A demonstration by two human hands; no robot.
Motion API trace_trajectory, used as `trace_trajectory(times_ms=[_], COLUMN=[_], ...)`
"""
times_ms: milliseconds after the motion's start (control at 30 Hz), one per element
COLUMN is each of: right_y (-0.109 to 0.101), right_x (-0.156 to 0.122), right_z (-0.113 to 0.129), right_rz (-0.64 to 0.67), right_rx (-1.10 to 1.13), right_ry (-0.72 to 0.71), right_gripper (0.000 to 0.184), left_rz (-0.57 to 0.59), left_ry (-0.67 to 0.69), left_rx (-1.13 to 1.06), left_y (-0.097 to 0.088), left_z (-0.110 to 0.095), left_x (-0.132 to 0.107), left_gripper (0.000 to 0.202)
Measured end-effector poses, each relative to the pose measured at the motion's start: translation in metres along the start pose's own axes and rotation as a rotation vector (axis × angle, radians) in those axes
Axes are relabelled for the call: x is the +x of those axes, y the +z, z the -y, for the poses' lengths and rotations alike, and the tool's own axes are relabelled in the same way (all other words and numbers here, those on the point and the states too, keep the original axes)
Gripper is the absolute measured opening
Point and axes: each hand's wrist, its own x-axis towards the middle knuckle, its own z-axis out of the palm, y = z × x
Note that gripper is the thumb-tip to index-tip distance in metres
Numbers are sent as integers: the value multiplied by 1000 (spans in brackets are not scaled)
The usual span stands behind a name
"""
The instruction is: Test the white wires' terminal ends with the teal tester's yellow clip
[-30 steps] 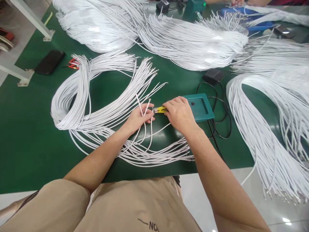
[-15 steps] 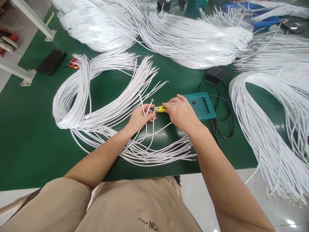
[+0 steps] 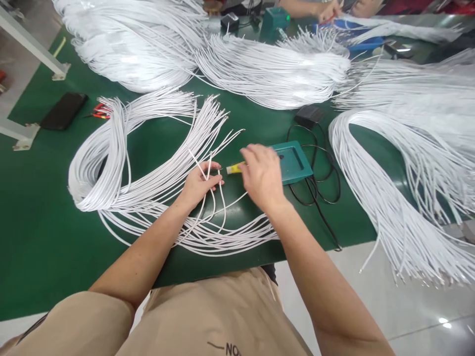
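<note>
Writing: I could read only the black letters "NO" on the beige shirt. The rest was cut off at the bottom of the view.
Left hand: I had the left hand closed around a few cables, with their ends poking up past the fingers.
Right hand: the right hand pinched the yellow plug and covered its rear half.
Cables: thin, white and glossy.
Plug: short and bright yellow, with a pale tip facing the left hand. I could not tell whether it touched a cable end.
Place: both sat mid-tabletop, toward the near edge, just left of a teal box.
Around: a black cord curled beside the box. A big loop of white cable lay on the left half. A phone and red cutters lay near the left edge. White heaps lined the far edge.
</note>
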Motion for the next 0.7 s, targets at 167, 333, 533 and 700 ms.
trace_trajectory(times_ms=[167,333,533,700], right_y=[0,-2,-11,-6], right_x=[-23,-42,-29,-20], right_z=[59,74,65,59], right_rz=[221,443,626,621], right_rx=[120,35,159,443], right_ry=[-406,-173,151,371], right_gripper=[30,31,38,32], left_rz=[22,79,175,76], left_ry=[107,76,-46,80], left_rx=[-68,-69,-139,-112], left_y=[-11,-15,-13,-14], left_z=[-1,-8,-14,-15], left_x=[-2,-6,-12,-11], left_gripper=[47,41,35,46])
